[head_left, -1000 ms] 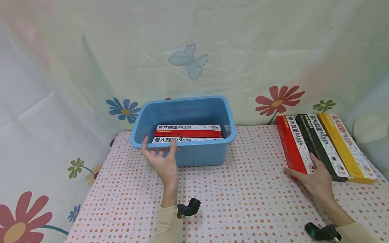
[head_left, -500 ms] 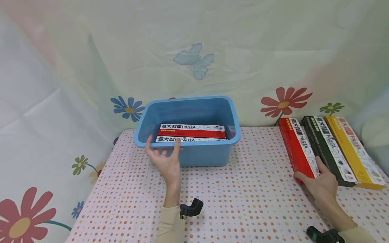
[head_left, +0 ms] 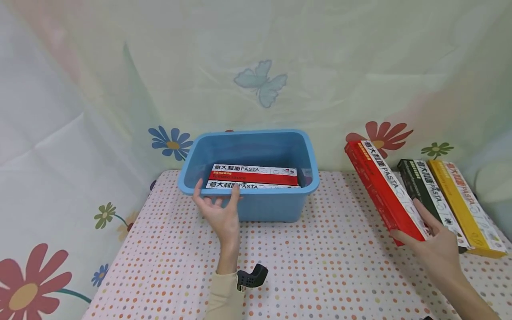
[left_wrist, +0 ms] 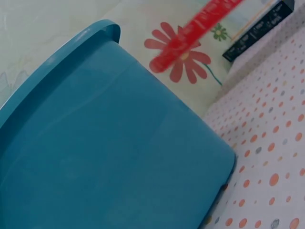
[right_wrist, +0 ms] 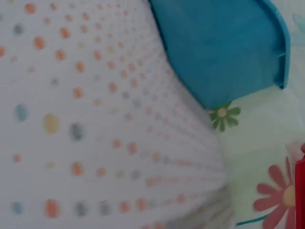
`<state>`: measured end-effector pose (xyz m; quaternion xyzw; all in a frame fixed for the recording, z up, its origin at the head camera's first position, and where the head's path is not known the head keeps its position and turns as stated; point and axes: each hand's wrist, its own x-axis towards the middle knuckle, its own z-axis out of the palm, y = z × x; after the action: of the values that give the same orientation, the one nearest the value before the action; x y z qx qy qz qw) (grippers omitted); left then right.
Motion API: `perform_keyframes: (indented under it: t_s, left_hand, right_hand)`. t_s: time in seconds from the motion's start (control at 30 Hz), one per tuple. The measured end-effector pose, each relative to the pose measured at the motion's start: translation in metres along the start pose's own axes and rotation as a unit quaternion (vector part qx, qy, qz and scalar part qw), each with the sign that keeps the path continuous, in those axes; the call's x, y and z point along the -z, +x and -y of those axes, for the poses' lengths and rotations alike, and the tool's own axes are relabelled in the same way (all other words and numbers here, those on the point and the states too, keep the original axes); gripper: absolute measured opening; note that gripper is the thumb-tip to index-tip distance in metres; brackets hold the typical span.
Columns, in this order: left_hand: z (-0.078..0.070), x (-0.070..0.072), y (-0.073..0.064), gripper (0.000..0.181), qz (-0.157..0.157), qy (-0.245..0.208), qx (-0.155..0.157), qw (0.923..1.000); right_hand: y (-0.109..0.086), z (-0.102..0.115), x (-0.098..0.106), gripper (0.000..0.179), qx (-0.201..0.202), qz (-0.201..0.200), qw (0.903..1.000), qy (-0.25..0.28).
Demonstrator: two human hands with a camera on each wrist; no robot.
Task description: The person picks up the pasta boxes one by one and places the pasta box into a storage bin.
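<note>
At the front rim of a blue plastic bin (head_left: pixel 272 208), my left hand (head_left: pixel 222 220) grips the edge, thumb and index finger reaching over it. Inside lie two pasta boxes; the rear one is a red tomato sauce box (head_left: pixel 256 178). On the right, my right hand (head_left: pixel 436 251) holds another red pasta box (head_left: pixel 382 186) by its near end, thumb on the left side. That box is raised off the tablecloth, its far end tipped up. The left wrist view catches the raised red box (left_wrist: pixel 198 36) past the bin wall (left_wrist: pixel 119 133). Only a red sliver (right_wrist: pixel 300 191) shows in the right wrist view.
A black pasta box (head_left: pixel 424 189) and a yellow pasta box (head_left: pixel 464 206) lie side by side at the right. A dotted cloth (head_left: pixel 320 266) covers the table. A flowered curtain (head_left: pixel 320 89) hangs right behind the bin.
My right hand has lifted the red pasta box from beside the black one, shifting it up and slightly left. My left hand stays on the bin rim. The head view has shifted slightly.
</note>
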<state>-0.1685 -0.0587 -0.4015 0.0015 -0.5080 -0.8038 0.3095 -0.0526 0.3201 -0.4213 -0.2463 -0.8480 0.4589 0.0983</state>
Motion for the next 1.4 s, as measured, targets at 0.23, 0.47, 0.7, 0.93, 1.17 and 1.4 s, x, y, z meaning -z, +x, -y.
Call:
perform_keyframes:
  t_s: [0.23,0.47,0.7,0.93,1.17,1.4]
  left_hand:
    - [0.001,0.002,0.000,0.086,0.002,-0.002,-0.006,1.0000]
    - [0.001,0.001,0.000,0.087,-0.002,-0.007,-0.004,1.0000]
    - [0.001,0.001,0.000,0.085,-0.002,-0.005,-0.006,1.0000]
    - [0.001,0.002,0.000,0.085,-0.003,0.000,-0.001,1.0000]
    - [0.001,0.003,0.000,0.087,-0.008,0.007,-0.006,0.9999]
    - [0.003,0.002,0.001,0.088,-0.006,-0.003,-0.007,1.0000]
  right_hand:
    - [0.003,0.043,0.000,0.090,0.226,0.027,0.9726,0.049]
    - [0.026,0.105,-0.017,0.095,0.340,0.100,0.9339,0.046]
    - [0.047,0.165,-0.043,0.092,0.386,0.208,0.8982,0.032]
    - [0.055,0.197,-0.067,0.091,0.396,0.289,0.8714,-0.022]
    - [0.067,0.213,-0.092,0.087,0.412,0.367,0.8326,-0.051]
    - [0.080,0.221,-0.111,0.082,0.416,0.406,0.8101,-0.074]
